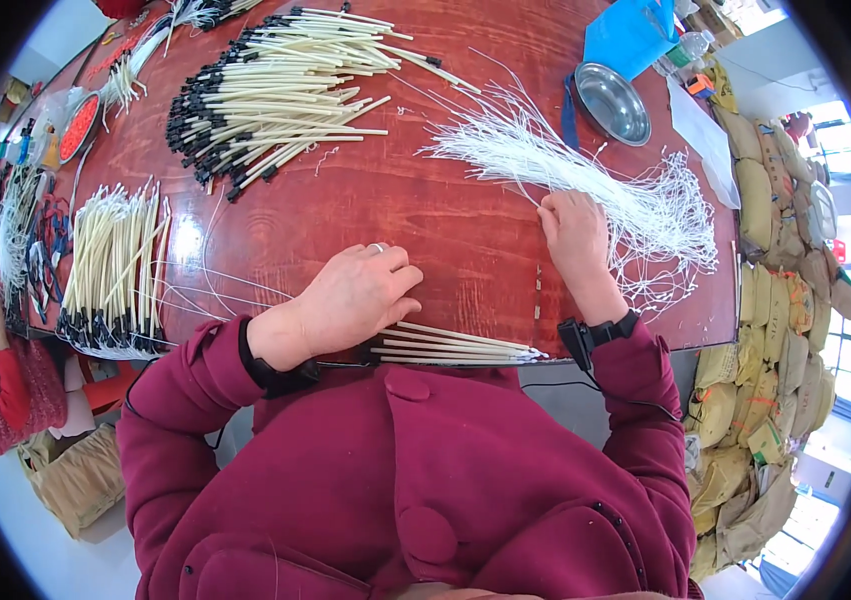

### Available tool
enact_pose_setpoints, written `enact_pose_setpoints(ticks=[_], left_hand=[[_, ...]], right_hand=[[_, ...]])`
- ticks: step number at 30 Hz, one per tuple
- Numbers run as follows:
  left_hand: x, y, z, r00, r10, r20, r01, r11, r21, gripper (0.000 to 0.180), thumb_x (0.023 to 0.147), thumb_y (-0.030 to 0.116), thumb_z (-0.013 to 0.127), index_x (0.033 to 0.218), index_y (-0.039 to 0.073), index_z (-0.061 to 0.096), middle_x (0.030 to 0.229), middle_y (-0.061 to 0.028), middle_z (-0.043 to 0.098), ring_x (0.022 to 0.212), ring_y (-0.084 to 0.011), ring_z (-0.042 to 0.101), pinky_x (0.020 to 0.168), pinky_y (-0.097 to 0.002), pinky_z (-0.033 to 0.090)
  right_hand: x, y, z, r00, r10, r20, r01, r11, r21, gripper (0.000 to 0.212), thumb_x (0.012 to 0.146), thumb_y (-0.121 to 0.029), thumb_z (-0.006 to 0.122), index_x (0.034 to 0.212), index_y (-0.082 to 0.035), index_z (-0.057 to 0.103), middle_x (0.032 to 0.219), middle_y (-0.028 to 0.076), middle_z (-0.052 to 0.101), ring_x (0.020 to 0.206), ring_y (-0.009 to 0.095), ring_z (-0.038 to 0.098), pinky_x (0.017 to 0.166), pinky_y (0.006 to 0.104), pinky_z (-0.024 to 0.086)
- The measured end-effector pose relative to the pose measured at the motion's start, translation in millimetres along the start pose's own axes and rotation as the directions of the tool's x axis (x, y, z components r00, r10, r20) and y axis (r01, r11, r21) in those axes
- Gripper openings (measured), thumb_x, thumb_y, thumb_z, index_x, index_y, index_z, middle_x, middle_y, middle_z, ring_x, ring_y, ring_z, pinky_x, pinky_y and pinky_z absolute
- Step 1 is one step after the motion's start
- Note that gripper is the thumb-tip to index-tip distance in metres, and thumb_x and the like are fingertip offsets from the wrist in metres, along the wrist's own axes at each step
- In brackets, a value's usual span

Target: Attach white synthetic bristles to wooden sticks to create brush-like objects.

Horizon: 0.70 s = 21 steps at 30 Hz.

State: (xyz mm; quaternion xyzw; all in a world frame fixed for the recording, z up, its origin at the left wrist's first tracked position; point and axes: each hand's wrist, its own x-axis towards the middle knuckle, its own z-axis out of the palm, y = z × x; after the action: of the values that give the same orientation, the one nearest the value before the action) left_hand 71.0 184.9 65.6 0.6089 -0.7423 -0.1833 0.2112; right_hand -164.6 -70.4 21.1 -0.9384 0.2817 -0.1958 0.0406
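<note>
My left hand (355, 297) rests near the front edge of the red-brown table (425, 230), fingers curled over a few cream sticks (455, 345) that poke out to the right beneath it. On its finger sits a ring. My right hand (575, 235) lies palm down on the near end of a loose bundle of thin white strings (585, 175), fingers curled into the strands. Both wrists carry black bands over dark red sleeves.
A big pile of cream sticks with black tips (275, 95) lies at the back. Another such pile (115, 270) sits at the left edge. A metal bowl (612, 102) and blue cloth (630, 35) stand far right. Stacked sacks (775, 300) line the right side. Another person's sleeve (5, 390) shows at left.
</note>
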Motion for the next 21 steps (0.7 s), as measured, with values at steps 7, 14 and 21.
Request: enact_pose_setpoints(ticks=[7, 14, 21], left_hand=[[32.7, -15.6, 3.2, 0.999, -0.016, -0.043, 0.017, 1.0, 0.023, 0.027, 0.088, 0.019, 0.075, 0.109, 0.006, 0.065, 0.103, -0.0126, 0.062, 0.096, -0.0346, 0.065, 0.083, -0.0445, 0.054], [101.9, -19.0, 40.8, 0.987, -0.089, -0.131, 0.092, 0.996, 0.013, 0.032, 0.088, 0.019, 0.074, 0.112, 0.005, 0.059, 0.109, -0.0144, 0.061, 0.096, -0.0364, 0.068, 0.078, -0.0465, 0.057], [111.4, -50.1, 67.2, 0.988, 0.032, -0.154, -0.059, 0.982, -0.178, 0.043, 0.085, 0.015, 0.075, 0.124, 0.01, 0.057, 0.118, -0.0137, 0.059, 0.096, -0.0373, 0.068, 0.079, -0.0491, 0.056]], right_hand=[[-0.2, -24.0, -7.9, 0.983, -0.182, 0.04, 0.175, 0.976, 0.131, 0.011, 0.081, -0.009, 0.076, 0.084, -0.007, 0.065, 0.082, 0.007, 0.062, 0.084, 0.031, 0.06, 0.078, 0.0429, 0.045], [-7.7, -45.6, -20.1, 0.97, -0.231, 0.073, 0.21, 0.952, 0.224, 0.012, 0.08, -0.008, 0.077, 0.084, -0.009, 0.066, 0.081, 0.006, 0.061, 0.083, 0.027, 0.059, 0.078, 0.0406, 0.044], [-26.5, -41.1, -16.3, 0.967, -0.235, 0.104, 0.198, 0.94, 0.279, 0.012, 0.08, -0.008, 0.078, 0.085, -0.007, 0.066, 0.081, 0.006, 0.061, 0.082, 0.028, 0.058, 0.077, 0.0401, 0.044]])
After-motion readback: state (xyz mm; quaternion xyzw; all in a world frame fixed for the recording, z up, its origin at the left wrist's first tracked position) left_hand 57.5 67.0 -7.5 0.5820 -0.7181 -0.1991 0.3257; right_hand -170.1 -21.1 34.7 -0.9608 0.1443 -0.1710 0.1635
